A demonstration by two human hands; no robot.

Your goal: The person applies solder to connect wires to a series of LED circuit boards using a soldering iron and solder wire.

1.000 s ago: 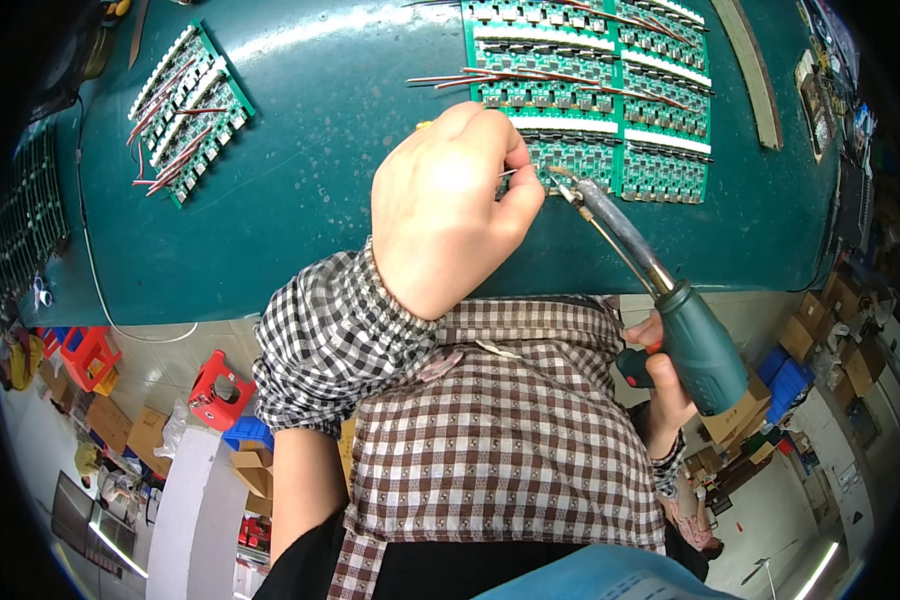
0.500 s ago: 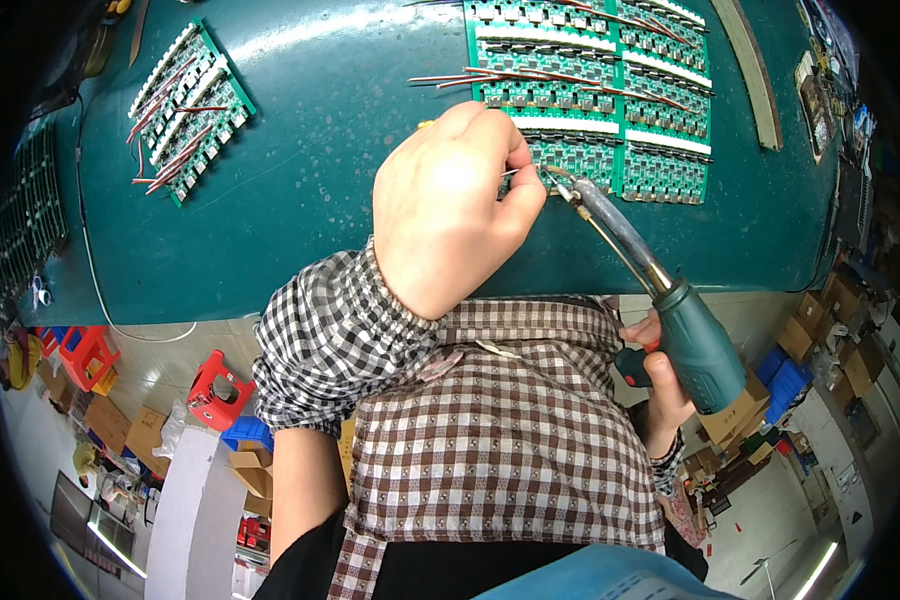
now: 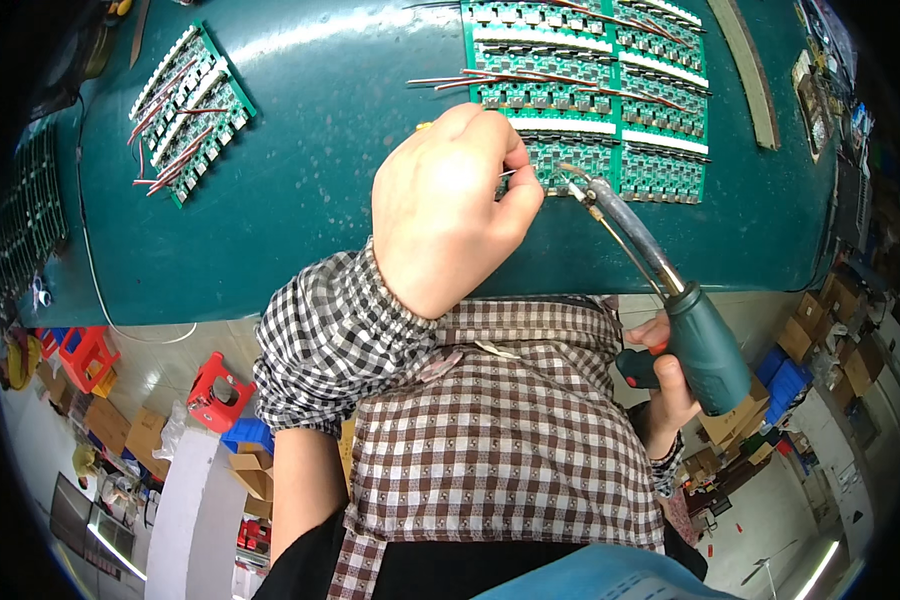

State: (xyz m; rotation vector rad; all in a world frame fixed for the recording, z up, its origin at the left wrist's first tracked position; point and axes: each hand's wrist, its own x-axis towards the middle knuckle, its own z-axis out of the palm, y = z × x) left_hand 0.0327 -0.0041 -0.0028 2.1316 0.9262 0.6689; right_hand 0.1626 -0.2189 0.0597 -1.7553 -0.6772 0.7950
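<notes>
My left hand (image 3: 448, 205) is closed in a pinch on a thin wire (image 3: 508, 173) over the near edge of a green circuit-board panel (image 3: 662, 178). White connector strips and small parts cover the panel, and red and black wires (image 3: 530, 76) lie across it. My right hand (image 3: 673, 400) is wrapped around the handle of a dark green soldering gun (image 3: 708, 350). The gun's metal barrel slants up to the left, its thin tip close to my left fingertips, above the board. My left fingers partly hide the wire's end.
A smaller stack of circuit boards (image 3: 192, 115) with wires lies at the left on the green table (image 3: 320, 200). At the right is a curved strip (image 3: 748, 70). Another rack of boards (image 3: 30, 210) stands far left. A red stool (image 3: 220, 393) is on the floor.
The soldering gun has shifted slightly right with my right hand, its tip moving a little away from my left fingers. My left hand stays almost still in its pinch.
</notes>
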